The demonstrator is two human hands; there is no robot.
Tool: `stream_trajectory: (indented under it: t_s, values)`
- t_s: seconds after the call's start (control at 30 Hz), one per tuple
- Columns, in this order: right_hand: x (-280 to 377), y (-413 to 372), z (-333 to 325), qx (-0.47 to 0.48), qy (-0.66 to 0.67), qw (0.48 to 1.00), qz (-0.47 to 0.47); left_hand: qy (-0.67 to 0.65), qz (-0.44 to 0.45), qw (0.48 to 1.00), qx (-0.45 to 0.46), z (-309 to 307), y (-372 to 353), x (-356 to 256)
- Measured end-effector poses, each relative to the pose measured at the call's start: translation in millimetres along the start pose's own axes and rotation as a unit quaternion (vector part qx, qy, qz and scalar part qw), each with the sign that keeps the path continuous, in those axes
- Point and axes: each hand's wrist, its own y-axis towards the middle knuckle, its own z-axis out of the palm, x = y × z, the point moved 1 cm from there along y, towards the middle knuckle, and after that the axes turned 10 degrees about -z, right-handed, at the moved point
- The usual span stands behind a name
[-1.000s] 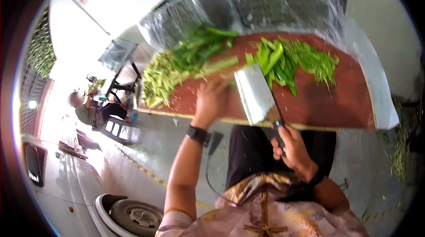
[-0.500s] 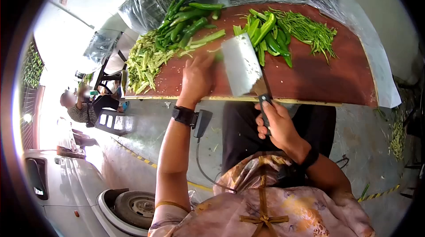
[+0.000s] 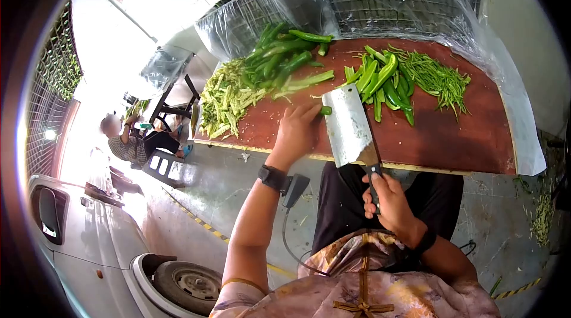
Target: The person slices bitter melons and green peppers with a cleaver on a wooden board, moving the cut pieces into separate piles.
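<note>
My left hand (image 3: 295,134) is closed, palm down, over a green pepper (image 3: 326,110) on the red-brown board. Only one end of that pepper shows past my fingertips, right beside the blade. My right hand (image 3: 389,199) grips the dark handle of a cleaver (image 3: 349,125), whose wide blade lies flat-looking over the board, with bits stuck to it. Beyond the blade is a pile of split green peppers (image 3: 380,80). Whole green peppers (image 3: 279,56) are heaped at the back left, and pale pepper cores (image 3: 229,101) lie in front of them.
Thin green strips (image 3: 437,83) are piled at the back right of the board (image 3: 440,139). Plastic-wrapped crates (image 3: 410,3) stand behind it. A seated person (image 3: 134,145) is further off at left. A white vehicle (image 3: 89,229) is at lower left.
The view has shifted, so the board and hands sit lower and further right. The green pepper's end by my left hand, blurred before, now shows clearly. My right hand still holds the cleaver.
</note>
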Motion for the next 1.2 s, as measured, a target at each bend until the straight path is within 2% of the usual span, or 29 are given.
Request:
stream_trajectory:
  t_s: [0.07,0.27,0.33,0.43,0.67,0.73,0.87,0.97,1.03,1.2]
  values:
    - [2,0,5,-0.016,0.002,1.0,0.017,0.004,0.003,1.0,0.003,1,-1,1]
    - [-8,23,25,-0.034,-0.008,0.999,-0.016,-0.013,-0.002,1.0,0.007,-5,-3,3]
    - [-8,13,19,-0.041,-0.014,0.999,-0.016,-0.074,-0.027,0.997,-0.026,1,-7,11]
    - [-3,-11,5,-0.03,-0.033,0.999,0.006,-0.046,0.005,0.996,-0.078,9,-9,18]
    - [5,8,22,-0.02,-0.055,0.998,0.026,-0.068,0.007,0.994,-0.083,9,-9,20]
    - [-1,21,24,-0.004,-0.044,0.999,0.024,-0.086,-0.011,0.995,-0.049,8,-11,21]
    - [-8,38,32,-0.031,-0.001,0.999,0.016,-0.085,-0.002,0.995,-0.051,2,-10,16]
    - [-5,36,32,-0.009,-0.007,1.0,0.014,-0.128,-0.037,0.99,-0.037,-11,-14,8]
    - [-3,30,30,-0.017,-0.013,0.999,0.03,-0.091,-0.088,0.988,-0.093,-10,-20,19]
    - [-5,26,22,-0.006,-0.01,0.999,0.039,-0.055,-0.11,0.989,-0.085,-7,-26,25]
